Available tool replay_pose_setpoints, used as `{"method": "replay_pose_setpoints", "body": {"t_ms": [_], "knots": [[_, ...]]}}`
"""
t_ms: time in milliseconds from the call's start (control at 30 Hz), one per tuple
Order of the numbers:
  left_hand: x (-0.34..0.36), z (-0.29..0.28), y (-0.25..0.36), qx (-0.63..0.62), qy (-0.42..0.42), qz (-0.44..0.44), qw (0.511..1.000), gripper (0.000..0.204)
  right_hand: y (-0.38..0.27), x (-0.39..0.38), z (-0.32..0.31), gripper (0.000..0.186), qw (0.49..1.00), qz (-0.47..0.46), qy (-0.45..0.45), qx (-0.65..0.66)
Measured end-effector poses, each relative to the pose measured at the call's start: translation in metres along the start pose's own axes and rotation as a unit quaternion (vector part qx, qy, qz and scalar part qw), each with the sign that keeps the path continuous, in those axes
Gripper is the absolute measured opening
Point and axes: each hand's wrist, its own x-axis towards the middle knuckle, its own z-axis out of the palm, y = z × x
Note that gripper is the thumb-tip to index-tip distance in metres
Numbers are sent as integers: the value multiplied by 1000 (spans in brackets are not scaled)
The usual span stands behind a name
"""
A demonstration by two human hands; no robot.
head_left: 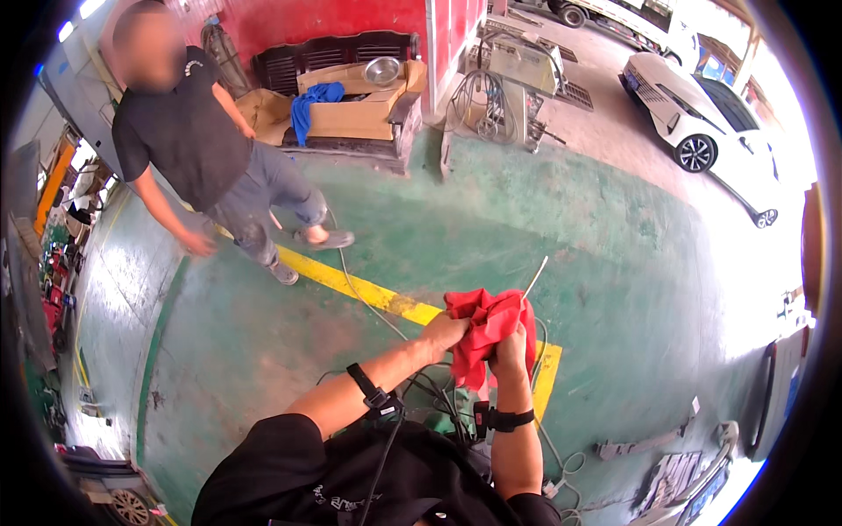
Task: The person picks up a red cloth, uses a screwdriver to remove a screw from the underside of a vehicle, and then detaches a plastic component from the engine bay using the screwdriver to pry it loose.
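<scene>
We hold a crumpled red cloth (485,323) out in front of us, above a green floor (614,280). Our left hand (445,333) is closed on the cloth's left edge, and our right hand (509,351) grips it from below on the right, folds draping around the fingers. A thin pale rod (536,275) pokes up and away from the cloth's right side; its lower end is hidden, and we cannot tell whether our right hand grips it through the fabric

The rod could slip free if our hold loosened, or its covered end could snag the cloth if we pulled hard. A grey cable (354,289) snakes across the floor close to the feet of a co-worker (197,131), so a shoe could catch it; the dark cords (443,399) below our hands could tangle too

The cloth looks soft and matte, bunched into deep folds with a loose hanging corner; the rod is straight and slim. Black straps (511,420) circle both our forearms. The floor is painted and scuffed, crossed by a worn yellow stripe (351,282). Farther off, a dark wooden seat (281,66) bears creased cardboard (351,121), a rumpled blue cloth (303,114) and a round, shiny metal bowl (381,72). A smooth white car (649,83) stands at far right
</scene>
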Motion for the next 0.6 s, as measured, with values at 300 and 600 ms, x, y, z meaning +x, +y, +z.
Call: {"method": "replay_pose_setpoints", "body": {"t_ms": [300,600], "knots": [[90,52,113,-275,-50,142,949,14,-116,48,-77,16,982,64,89,-156],[109,178,162,-311,-137,153,928,14,-148,86,-36,25,969,-55,-169,-172]]}}
